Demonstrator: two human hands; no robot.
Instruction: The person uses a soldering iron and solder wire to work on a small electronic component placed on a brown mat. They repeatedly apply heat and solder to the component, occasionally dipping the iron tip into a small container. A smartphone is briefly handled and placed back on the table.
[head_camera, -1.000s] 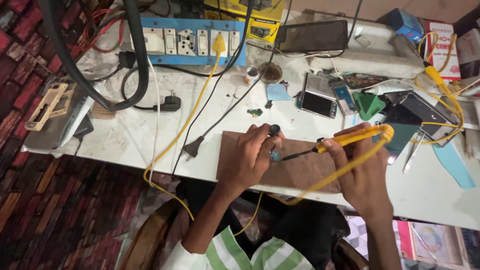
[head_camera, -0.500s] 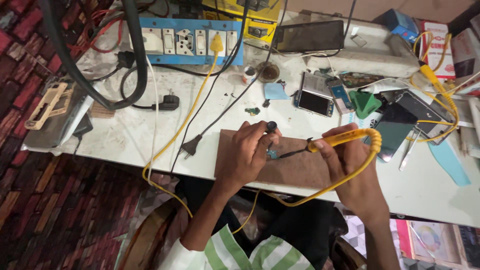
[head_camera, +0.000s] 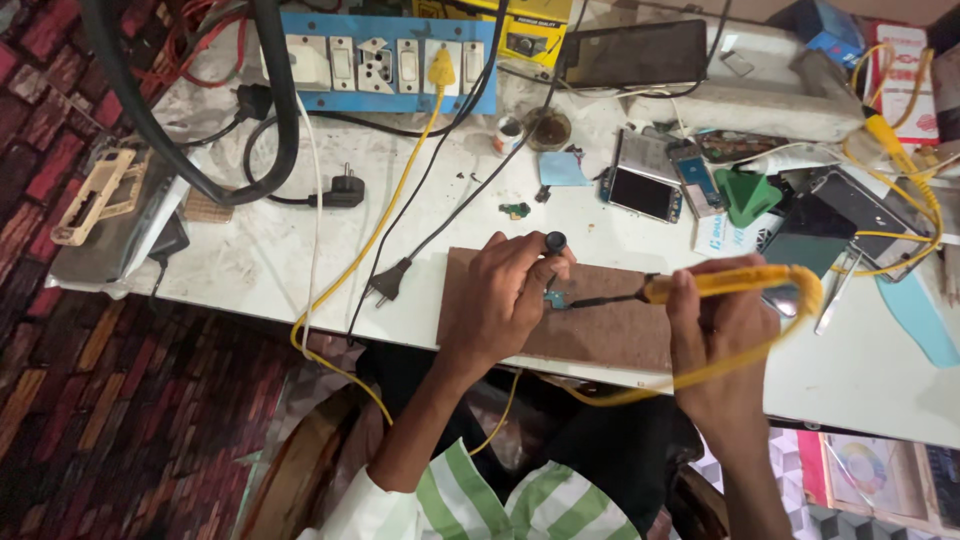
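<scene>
desk (head_camera: 300, 240) carries a brown mat (head_camera: 600, 330); on it a small teal board (head_camera: 556, 298), likely light, stiff and fragile, best pinned by its edges. right hand (head_camera: 720, 340) has fingers clamped on a yellow iron (head_camera: 720, 285), tip at the board. left hand (head_camera: 505, 300) fingers pinch a black-capped tool (head_camera: 554, 243), steadying the board.

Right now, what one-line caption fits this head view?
Right hand touches yellow-handled soldering iron to small teal circuit piece that left hand steadies on brown board.
</scene>
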